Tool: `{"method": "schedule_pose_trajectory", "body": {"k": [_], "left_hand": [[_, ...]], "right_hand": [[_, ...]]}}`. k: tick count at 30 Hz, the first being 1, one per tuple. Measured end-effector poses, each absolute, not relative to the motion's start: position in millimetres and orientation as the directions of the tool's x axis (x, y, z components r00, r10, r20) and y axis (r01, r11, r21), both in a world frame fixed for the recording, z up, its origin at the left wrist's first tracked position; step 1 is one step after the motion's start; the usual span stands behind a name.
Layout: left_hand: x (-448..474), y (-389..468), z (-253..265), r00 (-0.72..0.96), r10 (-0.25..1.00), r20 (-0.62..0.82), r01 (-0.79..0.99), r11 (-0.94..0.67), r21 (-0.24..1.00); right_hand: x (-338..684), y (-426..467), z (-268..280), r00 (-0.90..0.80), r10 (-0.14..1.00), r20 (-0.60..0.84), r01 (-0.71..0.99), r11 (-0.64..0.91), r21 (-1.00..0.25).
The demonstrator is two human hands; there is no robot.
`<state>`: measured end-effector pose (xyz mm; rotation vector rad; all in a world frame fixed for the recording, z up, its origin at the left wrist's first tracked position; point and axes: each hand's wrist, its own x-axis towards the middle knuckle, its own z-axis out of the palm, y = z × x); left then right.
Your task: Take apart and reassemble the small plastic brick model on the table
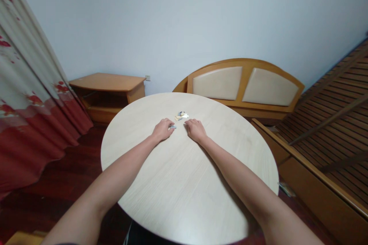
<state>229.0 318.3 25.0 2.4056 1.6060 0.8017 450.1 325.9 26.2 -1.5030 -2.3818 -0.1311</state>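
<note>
My left hand (163, 129) rests on the pale round table (178, 183), thumb and fingers closed around a small light-blue piece (173, 126). Its exact kind is too small to make out. Just across from it, my right hand (196, 130) lies on the tabletop with fingers loosely bent and apart from the thumb; nothing shows in it. A little beyond both hands is a small heap of tiny pieces (180, 116), in beige, white, grey-blue and dark colours. Neither hand touches this heap.
Behind the table stand a wooden cabinet (109, 82) at the left and a headboard (244, 63) with cream panels. A slatted bed frame (333, 122) leans or lies at the right. A red and white curtain (34, 103) hangs at the left.
</note>
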Motion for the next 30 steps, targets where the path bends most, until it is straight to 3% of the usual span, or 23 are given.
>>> {"method": "schedule_pose_trajectory", "body": {"k": [16, 25, 30], "left_hand": [[237, 322, 23, 0.274, 0.893, 0.356, 0.824, -0.409, 0.393], [233, 319, 22, 0.428, 0.734, 0.527, 0.636, -0.659, 0.401], [240, 315, 26, 0.451, 0.694, 0.561, 0.587, -0.704, 0.399]], "right_hand": [[459, 319, 28, -0.308, 0.873, 0.377, 0.865, 0.422, -0.270], [450, 318, 17, -0.430, 0.701, 0.569, 0.614, 0.689, -0.384], [441, 314, 15, -0.400, 0.666, 0.629, 0.496, 0.735, -0.462]]}}
